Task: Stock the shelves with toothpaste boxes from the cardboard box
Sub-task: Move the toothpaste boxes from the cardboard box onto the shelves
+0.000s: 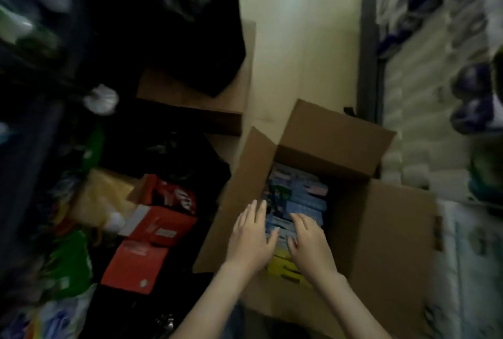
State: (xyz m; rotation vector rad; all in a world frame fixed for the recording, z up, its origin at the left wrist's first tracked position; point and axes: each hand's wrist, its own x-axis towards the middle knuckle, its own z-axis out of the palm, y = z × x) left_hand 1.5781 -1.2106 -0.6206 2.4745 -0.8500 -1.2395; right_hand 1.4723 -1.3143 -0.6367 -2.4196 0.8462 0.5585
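Held left hand (251, 235) spread flat and right hand (309, 238) bent-fingered, grip unclear, atop toothpaste boxes (302, 197) inside cardboard box (381, 229).

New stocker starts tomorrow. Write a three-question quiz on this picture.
1. True or false: the flaps of the cardboard box are folded shut.
2. Where are the left hand and the right hand? A. Reaching into the cardboard box, at the toothpaste boxes. B. Raised overhead. C. Hanging at the person's sides.
3. What colour are the cartons on the floor left of the cardboard box?
Key: 1 false; 2 A; 3 red.
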